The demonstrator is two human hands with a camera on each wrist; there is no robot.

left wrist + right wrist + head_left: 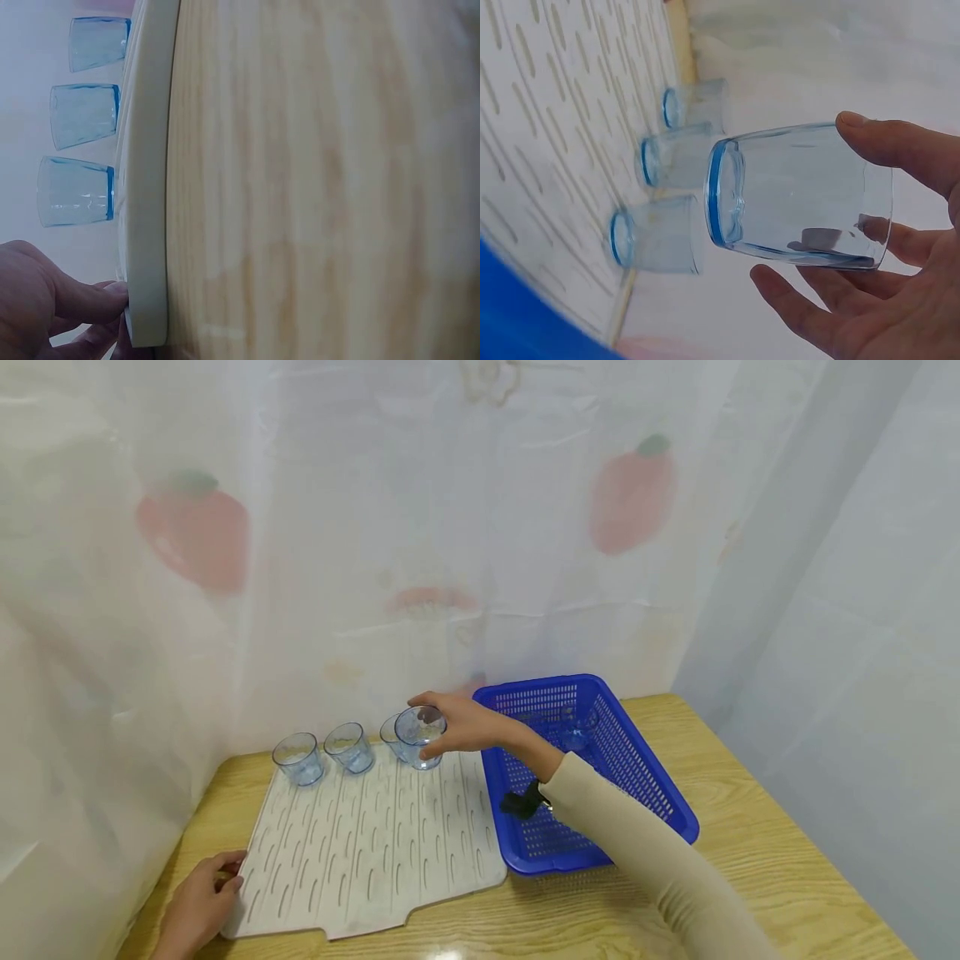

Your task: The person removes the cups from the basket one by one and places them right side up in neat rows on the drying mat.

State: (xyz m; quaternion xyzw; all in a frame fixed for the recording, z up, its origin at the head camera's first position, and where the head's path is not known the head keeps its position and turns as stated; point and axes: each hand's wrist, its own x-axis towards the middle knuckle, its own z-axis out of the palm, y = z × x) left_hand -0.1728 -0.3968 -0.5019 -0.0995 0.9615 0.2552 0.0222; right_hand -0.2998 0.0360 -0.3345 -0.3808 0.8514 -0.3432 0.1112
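Observation:
My right hand (468, 722) grips a clear bluish glass tumbler (420, 737) near its rim, with the thumb on one side and fingers on the other. In the right wrist view this tumbler (795, 199) is held apart from the mat, its blue-tinted base facing the mat. Three similar glasses stand upright along the mat's far edge: a left one (298, 760), a middle one (349, 748) and one (388, 732) partly hidden behind the held tumbler. My left hand (198, 902) pinches the near left edge of the pale slotted drying mat (367, 860); the left wrist view shows the thumb (112, 294) against that edge.
A blue perforated plastic basket (498, 827) stands right of the mat, partly under my right forearm. Inside it, glassware (576, 735) shows faintly. Both sit on a wood-grain table (757, 852). A pale curtain (420, 527) with strawberry prints hangs behind.

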